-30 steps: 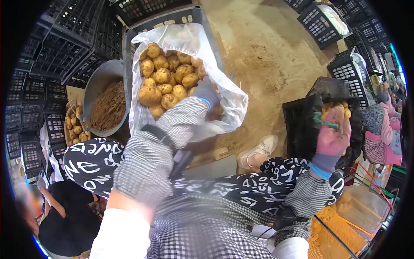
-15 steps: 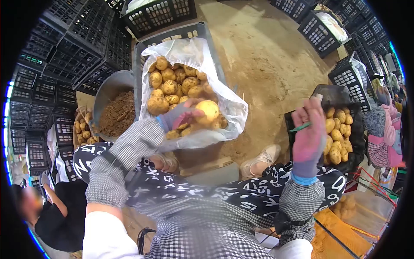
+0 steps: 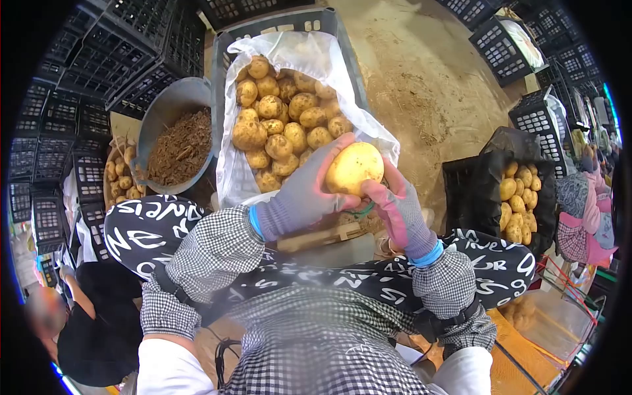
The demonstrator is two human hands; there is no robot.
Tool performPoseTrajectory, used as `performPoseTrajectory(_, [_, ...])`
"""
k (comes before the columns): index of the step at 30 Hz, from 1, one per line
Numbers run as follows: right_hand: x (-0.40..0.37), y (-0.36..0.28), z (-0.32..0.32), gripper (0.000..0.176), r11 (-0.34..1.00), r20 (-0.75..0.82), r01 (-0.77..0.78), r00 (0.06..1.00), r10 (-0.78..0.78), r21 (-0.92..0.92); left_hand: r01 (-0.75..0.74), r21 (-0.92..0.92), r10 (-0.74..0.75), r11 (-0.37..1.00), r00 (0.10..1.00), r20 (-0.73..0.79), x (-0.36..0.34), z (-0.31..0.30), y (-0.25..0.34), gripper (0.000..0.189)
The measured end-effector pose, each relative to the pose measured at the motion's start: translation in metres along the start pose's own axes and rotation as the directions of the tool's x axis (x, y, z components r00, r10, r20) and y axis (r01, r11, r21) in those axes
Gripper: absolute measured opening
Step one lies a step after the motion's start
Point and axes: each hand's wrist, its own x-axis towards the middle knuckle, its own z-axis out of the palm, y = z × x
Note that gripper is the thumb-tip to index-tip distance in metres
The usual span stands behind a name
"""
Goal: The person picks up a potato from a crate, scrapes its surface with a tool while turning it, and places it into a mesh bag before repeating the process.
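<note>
A large, pale, clean-looking potato (image 3: 355, 169) is held up in front of me between both gloved hands. My left hand (image 3: 309, 185) wraps its lower left side, thumb on top. My right hand (image 3: 398, 204) closes in from the right, its fingertips pressed against the potato. A thin green thing (image 3: 362, 211) shows beneath the potato by the right fingers; its kind is mostly hidden. Just beyond the hands, a crate (image 3: 352, 66) lined with a white sheet (image 3: 329, 52) holds many soil-marked potatoes (image 3: 280, 122).
At left stands a grey tub (image 3: 156, 112) of brown soil-like debris, beside a basket of potatoes (image 3: 120, 174). A black-lined crate (image 3: 464, 194) of potatoes is at right. Stacked black crates (image 3: 125, 39) rise at far left. A person in black (image 3: 99, 322) sits at lower left.
My left hand has lifted the potato from over the lined crate toward me. My right hand has come in from the right and now touches the potato.
</note>
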Motion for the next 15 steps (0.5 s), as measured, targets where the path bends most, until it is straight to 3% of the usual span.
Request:
performPoseTrajectory(2, [0.003,0.003,-0.001,0.066,0.999,0.041,-0.006,0.999,0.004,0.043,0.013,-0.206,-0.009,0.978,1.0,0.02,-0.002,-0.004,-0.006,0.102])
performPoseTrajectory(5, [0.004,0.005,-0.001,0.062,0.997,0.07,0.01,0.997,-0.015,0.079,0.067,-0.36,-0.055,0.93,0.998,0.042,-0.005,-0.005,-0.006,0.106])
performPoseTrajectory(9, [0.002,0.006,0.001,0.06,0.994,0.072,0.031,0.997,-0.039,0.108,0.037,-0.317,-0.009,0.948,0.996,0.089,-0.004,-0.006,-0.02,0.105])
performPoseTrajectory(14, [-0.003,0.007,-0.007,0.059,0.992,0.11,-0.113,0.988,0.108,0.047,-0.01,-0.157,0.041,0.988,0.98,0.197,-0.001,-0.013,-0.034,0.096])
performPoseTrajectory(15, [-0.005,0.006,-0.008,0.058,0.988,0.117,-0.135,0.985,0.126,0.074,0.048,-0.219,0.001,0.974,0.976,0.217,0.0,-0.016,-0.031,0.092])
